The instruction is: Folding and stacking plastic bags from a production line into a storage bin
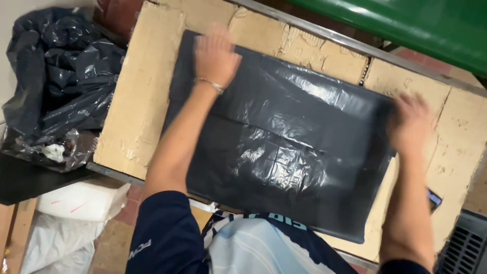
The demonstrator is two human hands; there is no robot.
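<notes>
Torn brown cardboard sheets (147, 101) cover a metal-edged work table (324, 35), with a green painted surface (406, 25) beyond its far edge and reddish floor tiles below. On the cardboard lies a flat, glossy black plastic bag (284, 147), a creased rectangle whose long axis runs from the far left corner down toward the near right, slightly skewed to the table edge.

The person's left hand (215, 56) rests palm down, fingers spread and flat, on the bag's far left corner; a thin metal bracelet (209, 84) sits at that wrist. The right hand (410, 122) is at the bag's right short edge, blurred; it looks open with fingers extended and touching the plastic, though whether it pinches the edge I cannot tell. So each hand sits at an opposite end of the long axis, the bag stretched between them, and its near corner hangs just over the table's front edge above the person's dark blue and pale striped shirt (243, 243).

Left of the table, a heap of crumpled black plastic bags (61, 81) is piled up, with white sacks (76, 213) on the floor beneath.
</notes>
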